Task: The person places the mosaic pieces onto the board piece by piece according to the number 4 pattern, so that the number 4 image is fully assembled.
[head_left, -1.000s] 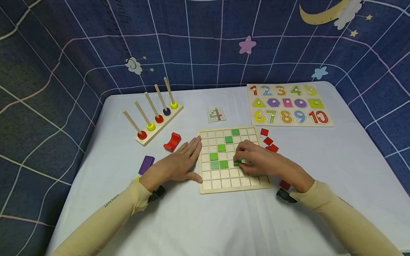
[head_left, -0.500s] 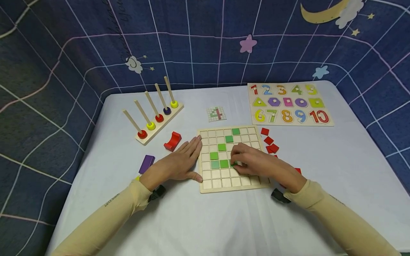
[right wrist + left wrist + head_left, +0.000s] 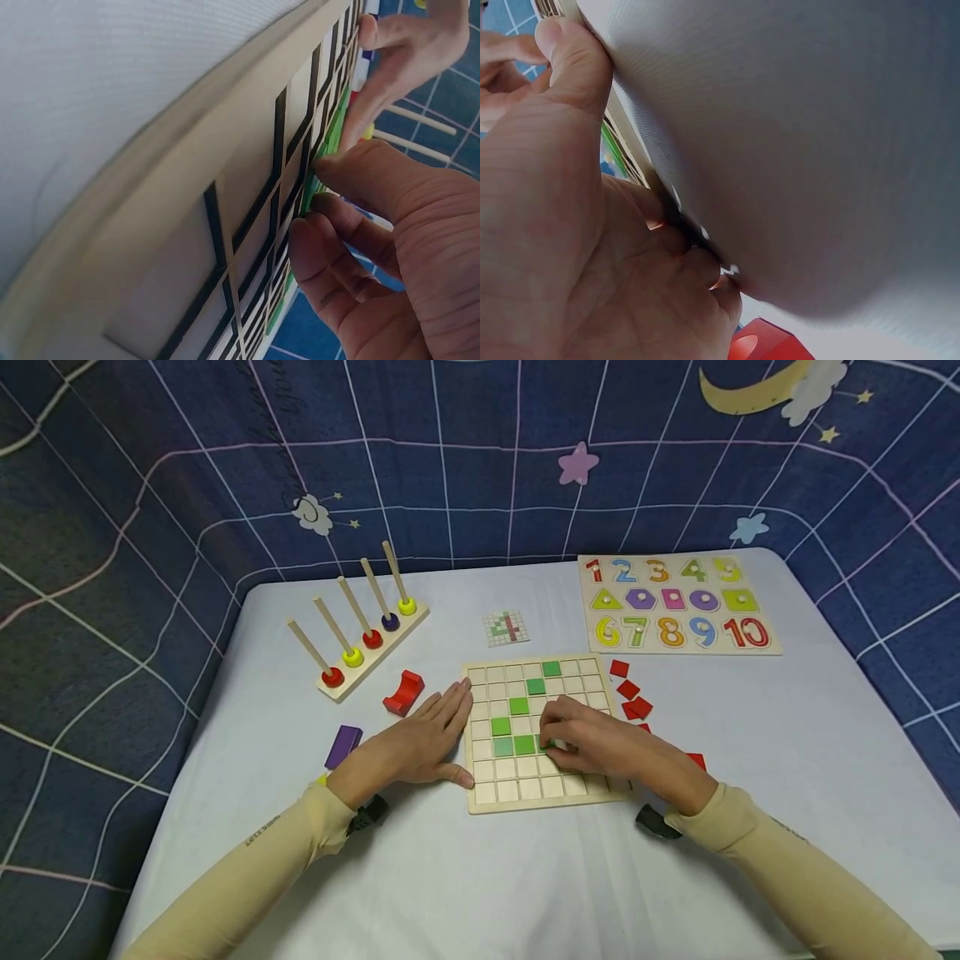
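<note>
My left hand (image 3: 420,743) lies with straight fingers along the left edge of a wooden grid board (image 3: 510,807), fingertips and thumb touching its rim. Over the board's middle, my right hand (image 3: 592,735) pinches a small green tile (image 3: 308,191) between thumb and fingers, right at a grid cell. In the head view the fingers mostly hide this tile. Several green square tiles (image 3: 523,745) sit in cells, forming a diagonal and the start of a row beside the right fingertips.
Loose red tiles (image 3: 628,690) lie right of the board, some partly behind my right forearm. A small pattern card (image 3: 506,628) lies beyond it. A peg stand (image 3: 386,643), a red curved block (image 3: 403,693) and a purple block (image 3: 343,747) are left; a number puzzle (image 3: 686,615) is back right.
My right hand has moved slightly left with the green tile, to the cell beside the green row, and has stayed there since. The left hand has not moved.
</note>
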`<state>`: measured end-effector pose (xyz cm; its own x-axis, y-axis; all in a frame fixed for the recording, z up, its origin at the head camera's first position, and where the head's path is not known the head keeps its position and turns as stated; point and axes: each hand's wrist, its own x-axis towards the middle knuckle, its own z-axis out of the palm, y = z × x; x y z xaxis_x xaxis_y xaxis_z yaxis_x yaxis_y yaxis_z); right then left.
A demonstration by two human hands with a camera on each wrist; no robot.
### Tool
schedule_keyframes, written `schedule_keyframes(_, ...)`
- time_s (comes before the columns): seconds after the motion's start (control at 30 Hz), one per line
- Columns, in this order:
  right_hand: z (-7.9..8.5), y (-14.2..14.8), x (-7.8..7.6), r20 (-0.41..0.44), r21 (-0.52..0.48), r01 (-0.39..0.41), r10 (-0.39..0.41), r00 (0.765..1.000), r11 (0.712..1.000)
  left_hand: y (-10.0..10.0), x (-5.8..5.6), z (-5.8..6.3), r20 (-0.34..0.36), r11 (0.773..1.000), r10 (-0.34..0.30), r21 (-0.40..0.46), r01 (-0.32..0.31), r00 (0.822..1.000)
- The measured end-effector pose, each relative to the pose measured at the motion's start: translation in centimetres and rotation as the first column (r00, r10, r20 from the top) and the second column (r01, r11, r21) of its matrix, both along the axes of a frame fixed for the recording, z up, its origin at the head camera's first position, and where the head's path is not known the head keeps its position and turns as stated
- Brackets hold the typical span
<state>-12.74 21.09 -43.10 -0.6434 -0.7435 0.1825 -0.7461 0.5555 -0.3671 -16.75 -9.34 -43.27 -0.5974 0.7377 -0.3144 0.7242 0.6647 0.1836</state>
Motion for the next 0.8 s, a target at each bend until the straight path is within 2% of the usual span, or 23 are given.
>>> schedule_keyframes(0.33, -0.1, 0.0, 0.3, -0.035, 0.012, 0.01, -0.01, 0.999, 1.0, 0.0, 0.0, 0.0, -0.002, 1.0, 0.002, -0.007, -0.002, 1.0)
schedule_keyframes(0.57, 0.1, 0.5, 0.5, -0.091, 0.039, -0.023, 0.026, 0.996, 0.999, 0.0, 0.0, 0.0, 0.003, 1.0, 0.001, -0.008, -0.001, 1.0)
schedule_keyframes(0.8, 0.5, 1.7, 0.6, -0.104, 0.023, 0.025, -0.022, 0.994, 0.999, 0.0, 0.0, 0.0, -0.005, 1.0, 0.001, -0.017, -0.001, 1.0)
